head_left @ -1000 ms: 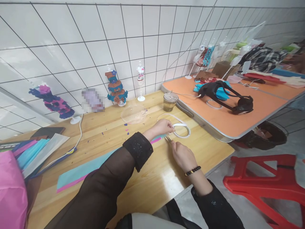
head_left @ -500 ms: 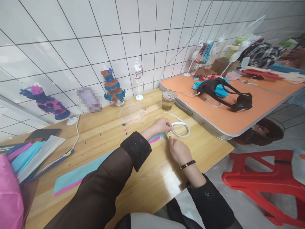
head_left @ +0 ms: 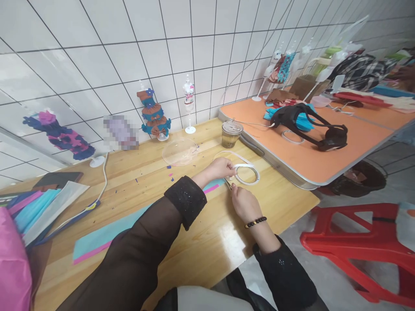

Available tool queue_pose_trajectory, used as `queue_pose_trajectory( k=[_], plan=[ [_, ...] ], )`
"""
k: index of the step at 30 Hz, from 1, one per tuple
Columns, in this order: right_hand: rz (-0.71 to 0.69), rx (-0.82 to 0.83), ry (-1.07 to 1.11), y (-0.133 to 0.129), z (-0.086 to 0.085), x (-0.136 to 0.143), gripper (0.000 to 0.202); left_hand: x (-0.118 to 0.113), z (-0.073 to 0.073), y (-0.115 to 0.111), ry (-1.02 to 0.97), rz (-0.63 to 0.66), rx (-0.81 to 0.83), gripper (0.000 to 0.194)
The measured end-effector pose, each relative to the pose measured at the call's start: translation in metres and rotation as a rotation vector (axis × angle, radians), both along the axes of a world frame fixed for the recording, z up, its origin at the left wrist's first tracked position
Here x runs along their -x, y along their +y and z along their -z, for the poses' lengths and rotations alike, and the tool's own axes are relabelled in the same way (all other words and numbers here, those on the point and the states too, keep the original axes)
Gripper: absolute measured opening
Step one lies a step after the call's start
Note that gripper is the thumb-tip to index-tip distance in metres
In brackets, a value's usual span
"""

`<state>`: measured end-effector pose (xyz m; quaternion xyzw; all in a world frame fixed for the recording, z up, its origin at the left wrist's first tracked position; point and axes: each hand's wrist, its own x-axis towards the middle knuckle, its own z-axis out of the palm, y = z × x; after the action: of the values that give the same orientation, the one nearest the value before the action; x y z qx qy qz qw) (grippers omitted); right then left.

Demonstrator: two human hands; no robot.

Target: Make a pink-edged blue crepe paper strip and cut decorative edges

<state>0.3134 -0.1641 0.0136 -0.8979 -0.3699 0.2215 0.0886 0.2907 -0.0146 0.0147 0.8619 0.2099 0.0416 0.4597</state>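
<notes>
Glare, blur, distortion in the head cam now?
Head view: bright glare on the wooden table near the right hand; faint reflections on wall tiles; top right background looks smeared; tile grid skewed, likely wide-angle; purplish object by the wall pixelated.

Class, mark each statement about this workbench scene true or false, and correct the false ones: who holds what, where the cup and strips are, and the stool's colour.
1. The right hand holds a slim tool. True.
2. The lidded cup stands on the orange table. False: it stands on the wooden table.
3. The left arm reaches across the blue strip and the pink strip. True.
4. The beaded bracelet is on the left wrist. False: it is on the right.
5. The stool is green. False: it is red.
</notes>
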Motion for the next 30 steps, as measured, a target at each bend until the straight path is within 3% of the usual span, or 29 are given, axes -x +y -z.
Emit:
queue_pose_trajectory(
  k=[19,30],
  plan=[
    [-0.007,-0.003,-0.015,0.003,0.003,-0.003,0.057,-0.002,0.004,0.003,-0.005,0.012,0.029,0.018],
    [-0.020,-0.103,0.068,-0.003,0.003,-0.007,0.061,-0.005,0.009,0.003,-0.123,0.025,0.058,0.023]
  ],
)
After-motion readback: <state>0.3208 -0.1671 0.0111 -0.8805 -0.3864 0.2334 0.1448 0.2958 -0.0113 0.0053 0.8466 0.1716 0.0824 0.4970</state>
